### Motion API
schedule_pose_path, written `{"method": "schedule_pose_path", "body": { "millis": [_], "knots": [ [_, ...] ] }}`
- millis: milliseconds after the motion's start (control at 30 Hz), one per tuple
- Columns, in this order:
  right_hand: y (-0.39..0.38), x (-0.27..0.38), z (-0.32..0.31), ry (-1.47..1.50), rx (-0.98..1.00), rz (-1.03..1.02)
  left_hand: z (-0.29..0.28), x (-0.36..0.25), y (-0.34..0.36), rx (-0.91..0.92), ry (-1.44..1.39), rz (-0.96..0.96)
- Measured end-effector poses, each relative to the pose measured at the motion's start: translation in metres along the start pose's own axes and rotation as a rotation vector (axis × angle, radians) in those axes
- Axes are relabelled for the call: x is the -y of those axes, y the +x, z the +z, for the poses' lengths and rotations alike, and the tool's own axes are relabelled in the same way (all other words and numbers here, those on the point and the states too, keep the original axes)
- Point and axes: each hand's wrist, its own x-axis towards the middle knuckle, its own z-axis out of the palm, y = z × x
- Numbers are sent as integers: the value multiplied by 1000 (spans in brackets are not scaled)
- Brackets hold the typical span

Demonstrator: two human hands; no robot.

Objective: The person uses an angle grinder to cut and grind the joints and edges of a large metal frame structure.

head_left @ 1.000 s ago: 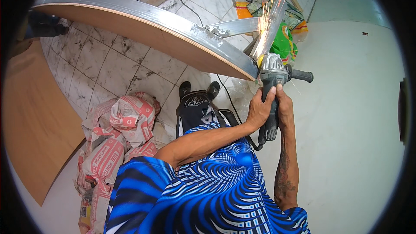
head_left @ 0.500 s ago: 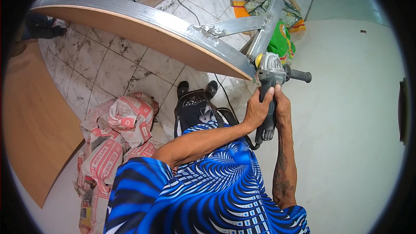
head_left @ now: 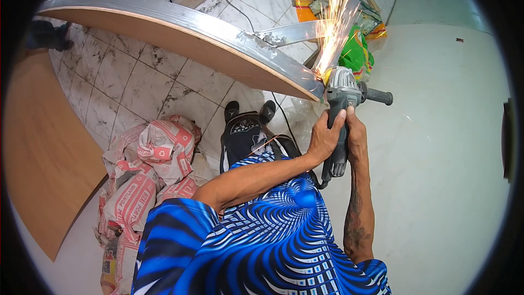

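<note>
Both my hands grip a grey and black angle grinder (head_left: 343, 95), its head pointing away from me. My left hand (head_left: 324, 140) wraps the body from the left, and my right hand (head_left: 356, 134) closes on it from the right; both thumbs lie on top. The grinder's side handle (head_left: 377, 96) sticks out to the right, unheld. Its yellow disc (head_left: 327, 75) meets the near right corner of a metal frame (head_left: 229, 41) backed with a wooden panel (head_left: 180, 49). Bright sparks (head_left: 333, 19) fan up and away from there, partly hiding the frame's brace.
Red and white paper sacks (head_left: 158, 153) are heaped at my left. A brown board (head_left: 49, 153) lies farther left, with a person's leg (head_left: 46, 35) beyond it. A pale wall (head_left: 436, 147) stands on my right. Behind the frame are a green bag (head_left: 356, 54), metal offcuts and a cable.
Sparks now stream from the grinder's disc where none showed before. My hands and the grinder stay in nearly the same place. The person's leg at far left has shifted slightly.
</note>
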Motion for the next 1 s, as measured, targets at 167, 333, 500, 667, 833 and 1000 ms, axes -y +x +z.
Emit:
{"method": "schedule_pose_path", "body": {
  "millis": [167,333,500,667,833,1000],
  "knots": [
    [-2,3,3,-3,10,5,-2,0,1,17,-19,-52],
    [2,-3,-1,-57,21,-15,-3,-1,-1,-4,-5,-20],
    [2,1,3,17,10,-4,-3,-3,1,14,26,-19],
    [2,-7,1,-6,-10,-19,-3,-1,0,30,-4,-1],
    [2,-8,-2,-52,4,-18,-2,3,0,22,2,1],
    [-2,3,9,-22,18,-50,-4,2,0,-8,-13,-24]
  ]
}}
